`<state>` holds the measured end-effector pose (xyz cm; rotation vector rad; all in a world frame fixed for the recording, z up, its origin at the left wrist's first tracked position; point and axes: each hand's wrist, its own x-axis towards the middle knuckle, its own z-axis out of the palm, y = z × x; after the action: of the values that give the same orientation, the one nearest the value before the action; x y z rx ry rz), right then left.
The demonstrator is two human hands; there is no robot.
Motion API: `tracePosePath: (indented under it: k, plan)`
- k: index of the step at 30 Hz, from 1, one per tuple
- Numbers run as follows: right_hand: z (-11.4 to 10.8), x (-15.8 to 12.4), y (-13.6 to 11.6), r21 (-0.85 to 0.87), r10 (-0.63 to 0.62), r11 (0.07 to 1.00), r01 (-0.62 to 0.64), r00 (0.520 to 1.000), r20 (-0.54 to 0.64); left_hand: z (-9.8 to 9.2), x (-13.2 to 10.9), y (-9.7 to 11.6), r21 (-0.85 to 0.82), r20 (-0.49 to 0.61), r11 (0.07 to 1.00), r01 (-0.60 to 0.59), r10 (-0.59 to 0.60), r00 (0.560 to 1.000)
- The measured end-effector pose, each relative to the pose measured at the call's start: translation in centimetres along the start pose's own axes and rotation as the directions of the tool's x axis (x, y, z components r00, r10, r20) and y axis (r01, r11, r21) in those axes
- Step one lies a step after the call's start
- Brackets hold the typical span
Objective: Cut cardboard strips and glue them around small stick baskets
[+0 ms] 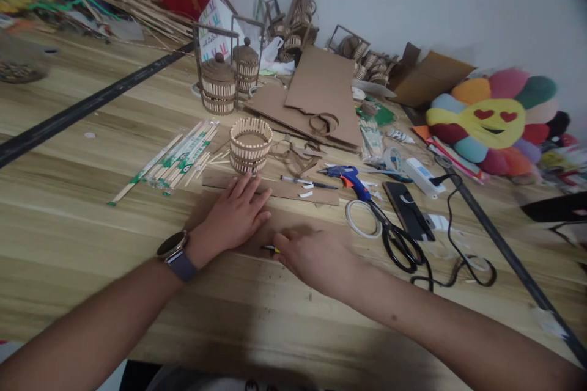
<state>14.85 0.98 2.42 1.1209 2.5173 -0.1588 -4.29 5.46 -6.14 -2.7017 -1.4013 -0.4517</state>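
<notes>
the stick basket [251,149] stands open-topped on the wooden table [114,293]. on its near side lies a brown cardboard sheet [293,218]. the left hand [236,211] rests palm down there, fingers a little apart, their tips by the foot of the basket; i cannot tell whether they touch it. nearer than the basket and to its right, the right hand [316,259] has its fingers clamped on a small yellow tool [277,250] with a dark tip, by the sheet's near edge. bundled sticks [186,156] lie left of the basket, and 2 lidded buckets [219,87] stand behind it. to its right are a blue glue gun [348,178], scissors [403,244] and a phone [408,211].
</notes>
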Motion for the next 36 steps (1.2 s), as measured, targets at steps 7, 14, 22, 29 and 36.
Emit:
tracePosePath:
  k: [7, 14, 22, 29, 36]
  plan:
    - [0.1, -0.1, -0.6, -0.087, 0.015, 0.996, -0.013, 1.0, 0.016, 0.2, 0.0, 0.0, 0.008, 0.0, 1.0, 0.008, -0.008, 1.0]
    - [-0.6, 0.7, -1.8, -0.16, -0.001, 0.987, 0.008, 0.999, 0.049, 0.3, 0.0, 0.1, 0.025, 0.007, 1.0, 0.003, -0.003, 1.0]
    - [-0.5, 0.7, -1.6, -0.162, -0.032, 0.986, 0.04, 0.998, 0.051, -0.1, -0.1, -0.3, 0.013, 0.038, 0.999, -0.044, 0.043, 0.998]
    - [-0.4, 0.5, -1.0, -0.133, -0.006, 0.991, 0.021, 0.994, 0.11, -0.2, 0.0, -0.4, -0.053, 0.072, 0.998, -0.034, 0.038, 0.997]
    - [-0.3, -0.3, -0.7, -0.152, -0.011, 0.988, 0.025, 0.996, 0.091, -0.5, 0.0, -0.4, -0.103, 0.068, 0.993, -0.049, 0.056, 0.996]
